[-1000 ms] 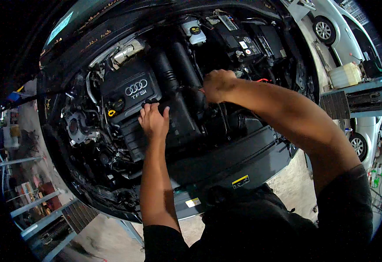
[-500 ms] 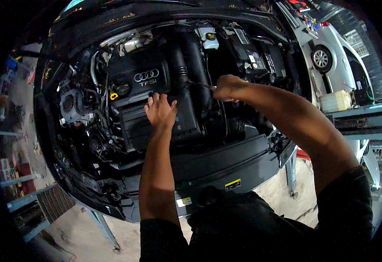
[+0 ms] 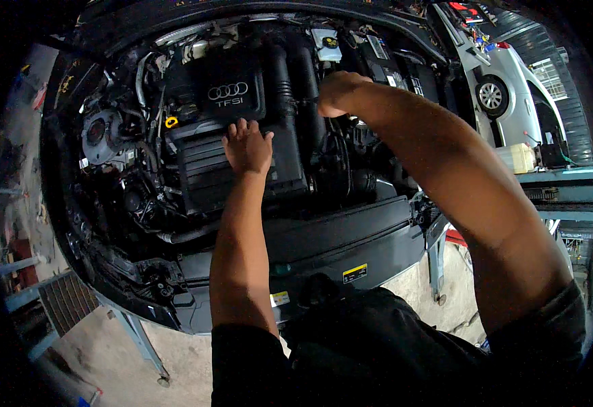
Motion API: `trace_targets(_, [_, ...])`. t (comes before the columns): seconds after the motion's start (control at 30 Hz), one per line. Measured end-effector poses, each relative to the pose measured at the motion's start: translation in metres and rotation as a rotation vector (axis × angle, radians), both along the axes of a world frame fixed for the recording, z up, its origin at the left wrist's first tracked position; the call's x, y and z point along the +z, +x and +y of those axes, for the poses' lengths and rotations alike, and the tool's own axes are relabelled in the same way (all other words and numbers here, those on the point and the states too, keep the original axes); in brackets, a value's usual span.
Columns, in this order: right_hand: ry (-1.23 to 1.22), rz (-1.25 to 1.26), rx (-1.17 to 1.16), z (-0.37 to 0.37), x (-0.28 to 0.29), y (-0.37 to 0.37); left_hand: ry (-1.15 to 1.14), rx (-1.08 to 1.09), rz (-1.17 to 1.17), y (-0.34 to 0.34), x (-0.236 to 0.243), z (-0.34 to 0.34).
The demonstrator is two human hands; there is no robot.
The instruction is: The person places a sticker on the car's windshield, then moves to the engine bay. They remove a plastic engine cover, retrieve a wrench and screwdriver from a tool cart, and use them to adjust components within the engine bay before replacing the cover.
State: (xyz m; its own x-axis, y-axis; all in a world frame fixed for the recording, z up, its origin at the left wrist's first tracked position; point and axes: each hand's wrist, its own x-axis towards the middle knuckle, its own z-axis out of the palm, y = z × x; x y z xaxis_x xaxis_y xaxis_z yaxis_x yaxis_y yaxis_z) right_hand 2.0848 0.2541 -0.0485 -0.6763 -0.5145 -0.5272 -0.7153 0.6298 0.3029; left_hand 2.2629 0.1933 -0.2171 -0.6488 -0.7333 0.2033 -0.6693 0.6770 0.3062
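Palm down, my left hand (image 3: 247, 148) rests with fingers spread on the ribbed black air filter cover (image 3: 205, 173) of a car engine. Farther right, my right hand (image 3: 342, 93) is closed in a fist beside the thick black intake hose (image 3: 303, 74). From that fist a thin-shafted tool (image 3: 309, 101) points left across the hoses; its handle is hidden and its tip is too dark to make out. A ribbed hose (image 3: 283, 91) runs alongside. Left of the hoses lies the black engine cover (image 3: 208, 78), with a yellow dipstick loop (image 3: 171, 122) near its front corner.
Behind my right hand sits a white fluid reservoir (image 3: 325, 46) with a dark cap; a battery (image 3: 386, 71) is beside it. The black front panel (image 3: 310, 251) spans the near edge. A silver car (image 3: 513, 102) and blue lift beams (image 3: 567, 178) stand at right.
The view has shifted, and the engine bay appears slightly higher. My right hand has turned and moved up and left along the hose. My left hand stays spread on the cover.
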Motion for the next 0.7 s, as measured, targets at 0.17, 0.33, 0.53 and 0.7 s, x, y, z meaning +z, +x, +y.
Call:
trace_targets(0.17, [-0.158,-0.365,0.152,0.027,0.004,-0.039,0.026,0.020,-0.030,0.010,0.003,-0.004])
trace_targets(0.33, [-0.048,-0.223,-0.062,0.049,-0.012,-0.058,0.066,-0.018,-0.035,0.000,0.009,0.002])
trace_targets(0.53, [-0.147,-0.372,-0.038,0.001,-0.013,-0.024,0.011,0.082,-0.043,0.025,-0.011,-0.015])
trace_targets(0.7, [-0.035,-0.174,-0.028,0.031,-0.001,-0.030,-0.070,-0.053,0.052,-0.007,-0.003,0.006])
